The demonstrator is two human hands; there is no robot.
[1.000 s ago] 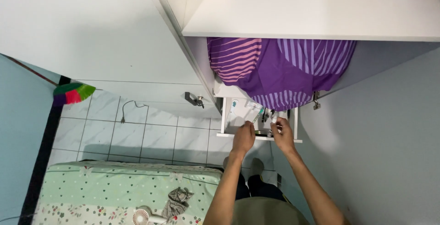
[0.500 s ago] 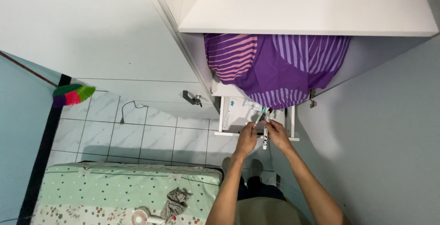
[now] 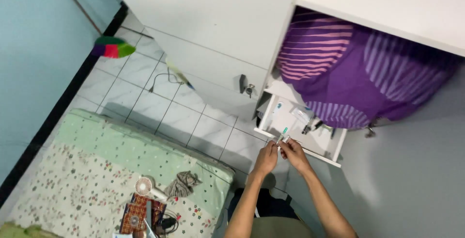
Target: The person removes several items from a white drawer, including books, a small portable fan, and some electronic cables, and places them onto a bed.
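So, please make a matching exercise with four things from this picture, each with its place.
Things:
1. small fan
2. striped purple cloth
3. slim pens
4. white drawer

Places:
A. pulled open below the shelf
B. lying on the green floral mattress
C. between the left hand and the right hand
D. stuffed under the white shelf

Pairs: 1-B, 2-D, 3-C, 4-A

Both hands (image 3: 280, 153) together, fingers pinched

View: head-worn, single | Faces: steeply down, frame tilted | Range: hands (image 3: 281, 153) mid-distance, lower centre; open drawer (image 3: 310, 143) beyond | Small items: probably too distant to resolve
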